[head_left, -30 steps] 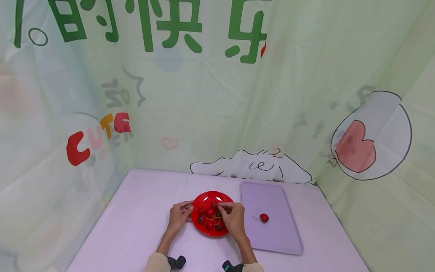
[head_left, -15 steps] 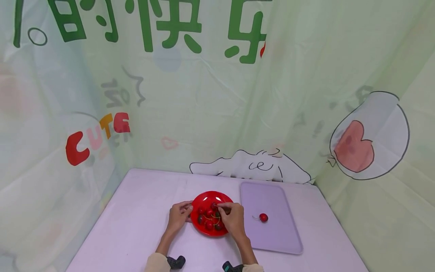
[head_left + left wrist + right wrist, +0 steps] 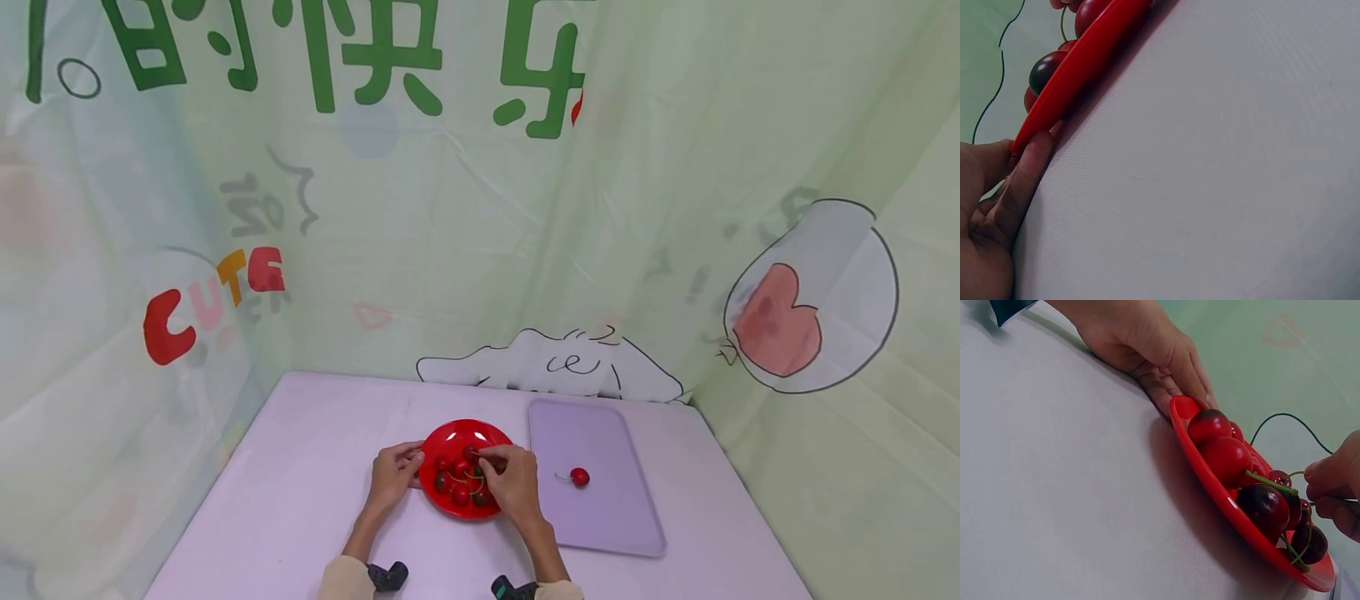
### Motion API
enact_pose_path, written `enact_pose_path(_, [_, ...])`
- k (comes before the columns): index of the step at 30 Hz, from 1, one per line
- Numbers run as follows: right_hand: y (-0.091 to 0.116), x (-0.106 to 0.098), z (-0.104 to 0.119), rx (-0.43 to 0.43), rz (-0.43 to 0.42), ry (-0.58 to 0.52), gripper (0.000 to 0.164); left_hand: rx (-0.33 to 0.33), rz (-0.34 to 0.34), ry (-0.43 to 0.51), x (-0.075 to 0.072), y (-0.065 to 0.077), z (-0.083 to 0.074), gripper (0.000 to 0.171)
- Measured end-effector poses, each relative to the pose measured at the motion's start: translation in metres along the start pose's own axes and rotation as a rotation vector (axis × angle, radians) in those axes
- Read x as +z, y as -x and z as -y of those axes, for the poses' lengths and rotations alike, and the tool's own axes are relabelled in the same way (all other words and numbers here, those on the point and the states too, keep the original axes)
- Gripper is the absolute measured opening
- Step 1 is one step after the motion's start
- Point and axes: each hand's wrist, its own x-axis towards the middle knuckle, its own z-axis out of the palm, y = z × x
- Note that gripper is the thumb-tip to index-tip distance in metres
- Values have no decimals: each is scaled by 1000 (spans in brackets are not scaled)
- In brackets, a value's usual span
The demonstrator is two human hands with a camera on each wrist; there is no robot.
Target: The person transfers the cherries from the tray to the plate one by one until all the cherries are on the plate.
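Note:
A red plate (image 3: 448, 431) holds several cherries (image 3: 461, 494), some bright red and some dark, with green stems. My left hand (image 3: 391, 480) grips the plate's left rim; in the left wrist view its thumb lies at the edge and a finger (image 3: 1030, 164) reaches beneath. Over the plate's right side, my right hand (image 3: 517, 483) pinches a thin stem between thumb and fingertips. That stem runs to a small cherry (image 3: 1280, 478) in the right wrist view, which sits among the others. The right hand covers part of the plate's right rim in the head view.
To the right of the plate lies a light purple tray (image 3: 600, 517), bearing one red cherry (image 3: 579, 477) with its stem. Both stand on a pale table (image 3: 315, 467). A printed curtain (image 3: 480, 233) hangs behind and at both sides.

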Motion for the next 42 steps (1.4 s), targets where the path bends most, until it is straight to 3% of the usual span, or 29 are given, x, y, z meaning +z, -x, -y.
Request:
enact_pose_path(9, [1,-9,2,55,6,13,17,-6,-1,-18,0,0,-4,30])
enact_pose_path(16, [2,-27,8,44,-21,9,23,-10,-12,-10,0,0,-9,30])
enact_pose_path(21, [3,-39,3,34,-49,64,27,14,-18,-36,1,-2,-6,29])
enact_pose_path(27, [4,-50,-12,82,-35,102,32,79,-10,-38,1,5,-13,28])
enact_pose_path(34, [5,-65,-20,71,-62,230,38,-6,-15,-33,2,6,-15,30])
enact_pose_path(42, [7,-77,-23,77,-58,249,36,-17,-23,-19,0,5,-16,29])
